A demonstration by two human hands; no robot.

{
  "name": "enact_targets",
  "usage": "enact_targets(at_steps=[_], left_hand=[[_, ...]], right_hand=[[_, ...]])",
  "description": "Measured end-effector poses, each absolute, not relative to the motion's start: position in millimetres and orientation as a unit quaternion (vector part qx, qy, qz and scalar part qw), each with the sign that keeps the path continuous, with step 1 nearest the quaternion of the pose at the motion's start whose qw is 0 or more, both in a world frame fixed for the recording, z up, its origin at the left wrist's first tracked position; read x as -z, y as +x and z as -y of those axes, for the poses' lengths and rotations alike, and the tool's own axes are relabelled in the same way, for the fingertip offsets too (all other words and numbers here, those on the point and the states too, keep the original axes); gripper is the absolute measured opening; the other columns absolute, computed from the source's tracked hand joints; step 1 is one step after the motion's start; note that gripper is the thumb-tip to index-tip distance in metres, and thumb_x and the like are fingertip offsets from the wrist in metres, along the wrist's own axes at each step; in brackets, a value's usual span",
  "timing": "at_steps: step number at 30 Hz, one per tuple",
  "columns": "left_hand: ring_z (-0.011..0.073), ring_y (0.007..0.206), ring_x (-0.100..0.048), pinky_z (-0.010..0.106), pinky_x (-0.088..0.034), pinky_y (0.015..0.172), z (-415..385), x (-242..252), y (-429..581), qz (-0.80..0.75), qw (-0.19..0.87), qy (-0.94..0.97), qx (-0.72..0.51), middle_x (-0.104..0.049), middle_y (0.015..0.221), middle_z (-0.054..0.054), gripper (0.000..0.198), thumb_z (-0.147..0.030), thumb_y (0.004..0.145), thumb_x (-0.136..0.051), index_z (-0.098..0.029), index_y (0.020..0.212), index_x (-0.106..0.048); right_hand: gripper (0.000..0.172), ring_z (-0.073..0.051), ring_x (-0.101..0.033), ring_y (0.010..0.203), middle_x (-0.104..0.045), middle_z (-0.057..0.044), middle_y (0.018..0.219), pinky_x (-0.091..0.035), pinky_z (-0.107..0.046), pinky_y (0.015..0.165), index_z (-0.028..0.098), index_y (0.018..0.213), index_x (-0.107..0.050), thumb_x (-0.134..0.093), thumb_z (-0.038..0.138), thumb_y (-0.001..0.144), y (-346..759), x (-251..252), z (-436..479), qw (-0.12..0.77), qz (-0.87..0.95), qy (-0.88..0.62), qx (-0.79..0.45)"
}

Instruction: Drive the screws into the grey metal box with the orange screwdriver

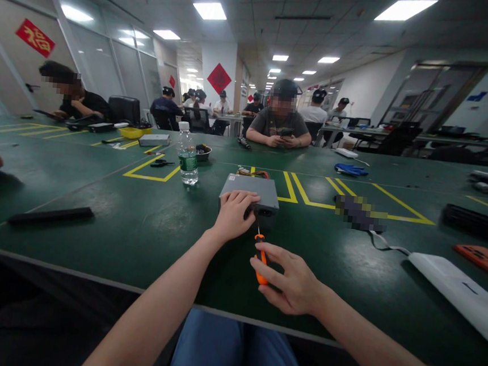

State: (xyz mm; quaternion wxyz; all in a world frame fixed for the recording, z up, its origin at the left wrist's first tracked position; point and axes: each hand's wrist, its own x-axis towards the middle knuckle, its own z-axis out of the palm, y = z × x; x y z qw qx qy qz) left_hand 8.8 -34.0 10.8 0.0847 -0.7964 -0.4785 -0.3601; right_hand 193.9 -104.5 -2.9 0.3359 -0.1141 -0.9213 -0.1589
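A grey metal computer power supply [252,188] sits on the green table in front of me, its socket side facing me and a bundle of coloured wires at its back. My left hand [236,213] grips its near left part, fingers across the top and thumb down by the front face. An orange and black screwdriver [261,264] points away from me, its thin shaft reaching up to the front face of the power supply. My right hand [289,278] holds the handle between thumb and fingers. Whether the tip touches a screw is too small to tell.
A water bottle [187,158] stands left of the power supply, with a metal bowl [203,152] behind it. A black bar [51,215] lies at left. A white power bank [459,290] with a cable and an orange phone [485,262] lie right. A person [281,118] sits opposite.
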Motion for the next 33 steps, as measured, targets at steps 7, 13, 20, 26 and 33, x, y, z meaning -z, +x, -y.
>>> enact_targets(at_steps=[7, 13, 20, 26, 33], left_hand=[[0.0195, 0.111, -0.045, 0.037, -0.027, 0.093, 34.3, -10.9, 9.0, 0.48, 0.08, -0.796, 0.36, -0.057, 0.118, -0.001, 0.033, -0.018, 0.077, -0.048, -0.026, 0.108, -0.054], [0.02, 0.111, -0.044, 0.038, -0.027, 0.093, 33.9, -10.7, 9.2, 0.479, 0.076, -0.798, 0.357, -0.057, 0.118, 0.0, 0.035, -0.018, 0.076, -0.048, -0.027, 0.109, -0.054], [0.0199, 0.111, -0.044, 0.038, -0.028, 0.093, 34.1, -11.2, 9.7, 0.483, 0.076, -0.797, 0.354, -0.056, 0.119, 0.0, 0.037, -0.017, 0.075, -0.049, -0.027, 0.11, -0.054], [0.0194, 0.111, -0.044, 0.037, -0.027, 0.094, 33.6, -10.4, 8.8, 0.477, 0.076, -0.798, 0.361, -0.057, 0.118, -0.001, 0.035, -0.018, 0.076, -0.049, -0.027, 0.109, -0.053], [0.0194, 0.112, -0.044, 0.038, -0.026, 0.094, 33.0, -10.5, 9.0, 0.479, 0.076, -0.799, 0.356, -0.056, 0.119, -0.001, 0.034, -0.018, 0.076, -0.049, -0.027, 0.109, -0.054]], right_hand=[[0.026, -0.02, -0.058, 0.093, -0.056, -0.017, 0.107, -0.05, -0.032, 0.072, 0.013, 0.104, -0.051, -0.042, 0.03, 0.086, 192.2, 1.8, 101.5, 0.345, 0.917, -0.1, 0.17], [0.026, -0.019, -0.058, 0.087, -0.055, -0.018, 0.108, -0.05, -0.033, 0.071, 0.012, 0.105, -0.05, -0.048, 0.027, 0.085, 194.3, 3.4, 101.4, 0.346, 0.922, -0.089, 0.153], [0.033, -0.019, -0.059, 0.087, -0.057, -0.016, 0.098, -0.05, -0.029, 0.067, 0.014, 0.099, -0.052, -0.054, 0.043, 0.083, 190.1, 2.8, 100.3, 0.357, 0.91, -0.107, 0.184], [0.037, -0.02, -0.06, 0.09, -0.059, -0.017, 0.1, -0.053, -0.03, 0.07, 0.013, 0.098, -0.046, -0.051, 0.047, 0.084, 191.3, 7.8, 99.4, 0.385, 0.903, -0.116, 0.153], [0.028, -0.021, -0.059, 0.096, -0.056, -0.019, 0.107, -0.051, -0.032, 0.073, 0.013, 0.109, -0.047, -0.041, 0.033, 0.089, 190.6, -1.4, 104.6, 0.332, 0.921, -0.108, 0.172]])
